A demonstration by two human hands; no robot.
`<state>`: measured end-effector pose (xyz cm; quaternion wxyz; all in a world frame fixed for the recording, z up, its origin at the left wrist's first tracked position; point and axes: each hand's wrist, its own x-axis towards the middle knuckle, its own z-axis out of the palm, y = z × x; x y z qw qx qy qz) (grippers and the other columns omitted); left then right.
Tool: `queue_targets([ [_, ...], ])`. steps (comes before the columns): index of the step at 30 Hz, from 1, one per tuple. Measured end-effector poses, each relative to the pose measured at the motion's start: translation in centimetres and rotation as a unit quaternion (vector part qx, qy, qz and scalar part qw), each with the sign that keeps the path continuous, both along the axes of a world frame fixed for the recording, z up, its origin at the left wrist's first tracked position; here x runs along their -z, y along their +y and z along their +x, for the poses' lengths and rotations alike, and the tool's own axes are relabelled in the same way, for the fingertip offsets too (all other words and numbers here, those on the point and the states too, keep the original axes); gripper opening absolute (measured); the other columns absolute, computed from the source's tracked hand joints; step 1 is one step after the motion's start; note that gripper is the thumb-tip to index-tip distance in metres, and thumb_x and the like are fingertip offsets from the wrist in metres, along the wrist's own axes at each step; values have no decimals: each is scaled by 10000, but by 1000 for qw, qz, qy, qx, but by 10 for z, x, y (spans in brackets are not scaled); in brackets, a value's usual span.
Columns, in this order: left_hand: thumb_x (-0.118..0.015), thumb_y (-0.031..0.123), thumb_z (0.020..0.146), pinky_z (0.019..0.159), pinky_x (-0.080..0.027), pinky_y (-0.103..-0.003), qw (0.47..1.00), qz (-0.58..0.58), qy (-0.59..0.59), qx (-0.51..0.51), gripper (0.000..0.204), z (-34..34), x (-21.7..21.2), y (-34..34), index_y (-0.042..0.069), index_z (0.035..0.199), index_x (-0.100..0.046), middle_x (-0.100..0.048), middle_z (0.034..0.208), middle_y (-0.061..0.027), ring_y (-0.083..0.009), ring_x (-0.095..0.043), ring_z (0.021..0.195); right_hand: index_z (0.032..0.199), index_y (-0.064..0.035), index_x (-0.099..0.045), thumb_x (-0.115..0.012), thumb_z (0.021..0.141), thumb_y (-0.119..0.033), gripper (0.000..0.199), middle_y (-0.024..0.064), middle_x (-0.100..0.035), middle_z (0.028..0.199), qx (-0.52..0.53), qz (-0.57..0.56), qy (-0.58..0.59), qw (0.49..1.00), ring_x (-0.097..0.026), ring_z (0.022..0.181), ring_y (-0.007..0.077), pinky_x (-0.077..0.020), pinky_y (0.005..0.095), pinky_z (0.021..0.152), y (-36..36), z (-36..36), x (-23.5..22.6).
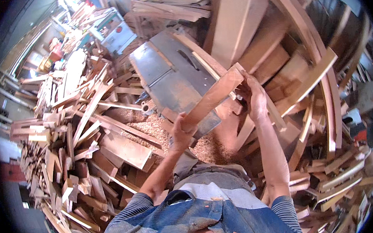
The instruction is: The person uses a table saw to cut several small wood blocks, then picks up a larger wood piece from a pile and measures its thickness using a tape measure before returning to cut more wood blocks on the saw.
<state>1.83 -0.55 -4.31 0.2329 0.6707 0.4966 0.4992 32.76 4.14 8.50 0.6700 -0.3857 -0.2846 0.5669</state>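
Observation:
A flat wooden board (214,96) is held slantwise in front of me, its right end higher in the picture than its left. My left hand (182,131) is wrapped round its near left end. At the far right end my right hand (252,94) grips it, with the fingers partly hidden behind the wood. Beyond and beneath the board stands a table saw (171,89) with a grey metal top. A dark curved blade (187,58) rises from a slot in that top. A long wooden fence strip (199,54) runs along the right side of the blade.
Piles of offcuts (84,177) crowd the left side. Sawdust (154,130) covers the floor by the saw. Tall planks (240,20) lean at the back right, beside long curved timbers (316,45). More scraps (336,179) lie at the lower right. A pale blue box (119,37) stands behind the saw.

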Motion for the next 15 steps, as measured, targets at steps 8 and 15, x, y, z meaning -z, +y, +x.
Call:
queue_targets([
  [8,-886,106,755,924,-548,-405,989,-42,2,-139,624,40,24,-20,3,1287,-577,-693,1162,-202,-345,-697,1094,1440,-24,-581,-418,1093,-319,484,89,-687,1243,-130,-61,-115,983,-656,1097,189,-518,336,990,76,-13,22],
  [15,-880,139,782,908,-558,-400,987,-29,50,-150,599,57,24,-27,3,1284,-582,-703,1171,-204,-334,-712,1088,1488,-71,-534,-388,1105,-301,470,80,-668,1289,-118,-68,-65,988,-642,1145,185,-515,350,987,91,-15,41],
])
